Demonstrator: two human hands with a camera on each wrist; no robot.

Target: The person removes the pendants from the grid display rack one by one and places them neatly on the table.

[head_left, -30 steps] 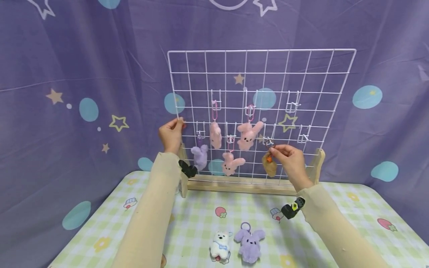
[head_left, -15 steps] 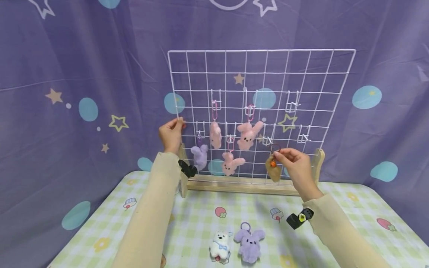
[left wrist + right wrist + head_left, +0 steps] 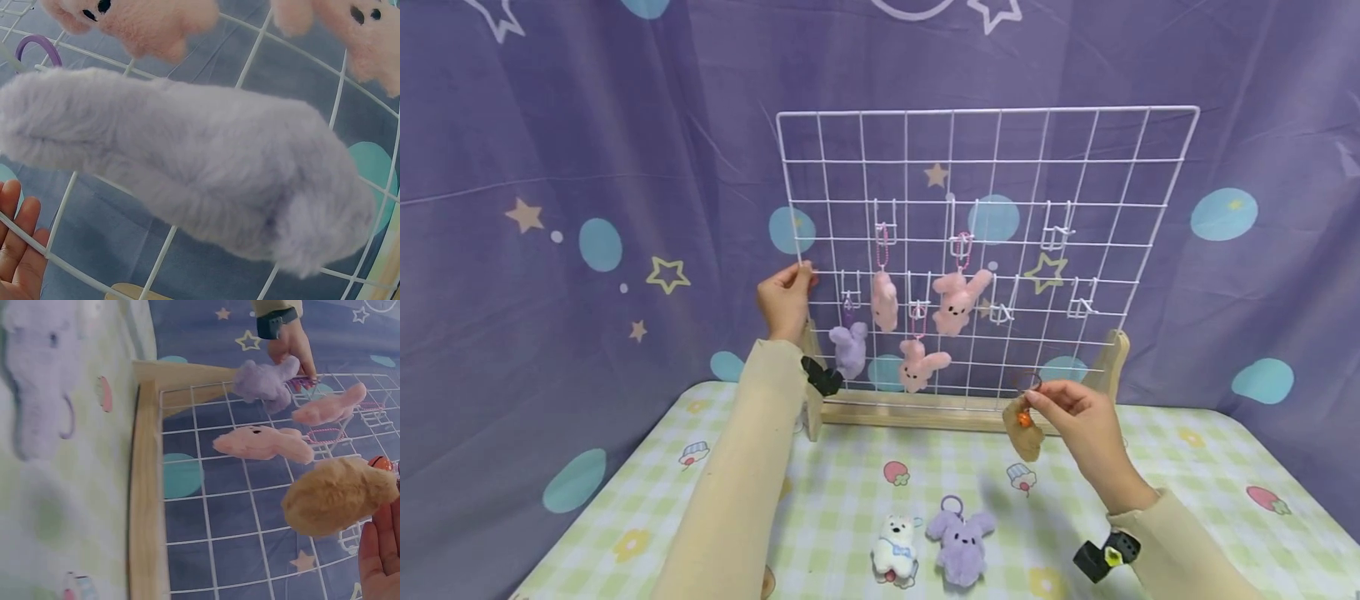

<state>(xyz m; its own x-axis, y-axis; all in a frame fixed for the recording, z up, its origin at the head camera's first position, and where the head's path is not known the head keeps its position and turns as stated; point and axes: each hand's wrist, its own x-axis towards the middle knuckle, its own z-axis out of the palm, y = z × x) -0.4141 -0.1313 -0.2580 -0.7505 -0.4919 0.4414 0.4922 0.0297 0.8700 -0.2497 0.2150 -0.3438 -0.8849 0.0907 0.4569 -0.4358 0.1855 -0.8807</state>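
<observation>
My left hand [image 3: 784, 302] pinches the left edge of a white wire grid rack [image 3: 988, 110]. In the left wrist view, some of its fingers [image 3: 25, 250] show behind the wire. Below the rack's lower right hooks, my right hand [image 3: 1082, 425] holds a brown plush keychain [image 3: 1024, 440] near its ring, an orange bell [image 3: 1024, 419] beside the fingers. The keychain hangs in front of the wooden base, apart from the hooks. A purple plush keychain [image 3: 850, 350] hangs nearest my left hand. Pink plush keychains [image 3: 956, 305] hang on hooks to its right.
On the checked tablecloth [image 3: 850, 492] lie a white bear keychain [image 3: 895, 550] and a purple bunny keychain [image 3: 962, 550]. Bare hooks [image 3: 1002, 313] stand on the rack's right part. A wooden base [image 3: 917, 414] carries the grid, and a purple curtain [image 3: 587, 333] hangs behind.
My right hand has taken the brown plush keychain off its hook and carried it down, slightly right and away from the grid. The left hand has stayed on the rack's edge.
</observation>
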